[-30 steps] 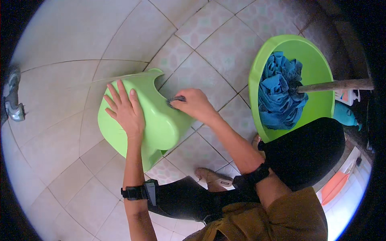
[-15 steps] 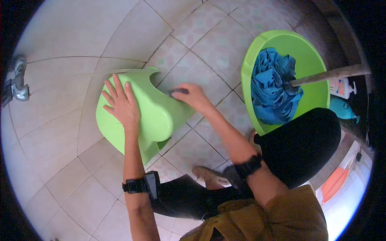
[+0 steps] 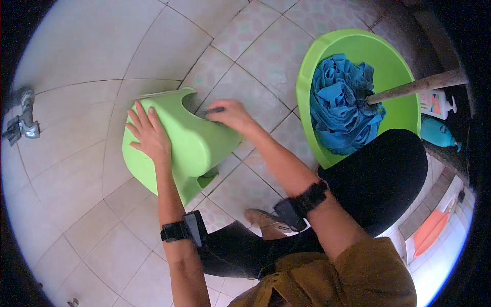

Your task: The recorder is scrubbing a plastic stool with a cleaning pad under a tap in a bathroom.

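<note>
A light green plastic stool [image 3: 192,146] lies tipped over on the tiles in front of me. My left hand [image 3: 152,135] rests flat on it with the fingers spread, holding nothing. At the stool's right side, my right hand [image 3: 234,116] is closed around a small dark scouring pad [image 3: 216,110], of which only a part shows. The pad is at the edge of the curved cut-out between the stool's legs. My fingers hide the rest of it.
To the right stands a green basin [image 3: 396,120] with wet-looking blue cloth [image 3: 340,105] inside. A wooden stick [image 3: 419,88] reaches over it. Pump bottles, one white [image 3: 436,104] and one teal [image 3: 438,134], are beyond. A metal tap [image 3: 24,120] is at the far left.
My right hand has shifted a little left and up along the stool's edge with the pad. My left hand stays pressed on the stool. The whole view has shifted slightly.
</note>
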A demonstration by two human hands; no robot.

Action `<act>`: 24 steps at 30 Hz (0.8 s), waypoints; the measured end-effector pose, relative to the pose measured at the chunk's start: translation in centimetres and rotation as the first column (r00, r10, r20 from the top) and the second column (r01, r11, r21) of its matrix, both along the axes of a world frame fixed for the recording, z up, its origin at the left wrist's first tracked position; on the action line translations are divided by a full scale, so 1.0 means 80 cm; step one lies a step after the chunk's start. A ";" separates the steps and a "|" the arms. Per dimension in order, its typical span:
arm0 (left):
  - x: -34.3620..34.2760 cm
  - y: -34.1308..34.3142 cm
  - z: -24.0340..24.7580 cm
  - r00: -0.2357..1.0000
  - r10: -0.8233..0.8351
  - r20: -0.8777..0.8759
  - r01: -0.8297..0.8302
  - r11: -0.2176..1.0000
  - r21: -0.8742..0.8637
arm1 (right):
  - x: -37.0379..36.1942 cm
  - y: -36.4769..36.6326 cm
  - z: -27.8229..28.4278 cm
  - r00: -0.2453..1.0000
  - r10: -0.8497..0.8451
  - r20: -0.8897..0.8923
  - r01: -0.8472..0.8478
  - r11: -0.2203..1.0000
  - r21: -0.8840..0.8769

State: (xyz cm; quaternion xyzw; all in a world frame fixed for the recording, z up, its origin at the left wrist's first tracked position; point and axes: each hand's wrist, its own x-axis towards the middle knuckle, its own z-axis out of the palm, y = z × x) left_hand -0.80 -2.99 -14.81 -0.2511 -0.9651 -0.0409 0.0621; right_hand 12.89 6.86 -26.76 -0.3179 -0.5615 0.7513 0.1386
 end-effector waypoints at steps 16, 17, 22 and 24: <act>0.010 0.021 -0.015 0.999 0.026 0.035 -0.026 1.000 -0.001 | 0.061 -0.068 -0.079 0.828 -0.295 0.476 0.370 0.926 -0.070; 0.008 0.011 -0.013 0.999 0.038 0.026 -0.037 0.999 -0.017 | 0.052 -0.094 -0.060 0.836 -0.278 0.474 0.359 0.929 -0.088; 0.003 -0.024 -0.014 0.939 0.343 0.041 -0.341 0.939 -0.040 | 0.035 -0.102 0.002 0.798 -0.383 0.466 0.603 0.524 -0.602; 0.003 -0.017 -0.021 0.914 0.402 0.057 -0.400 0.916 -0.034 | 0.016 -0.087 -0.041 0.804 -0.474 0.360 0.591 0.706 -0.390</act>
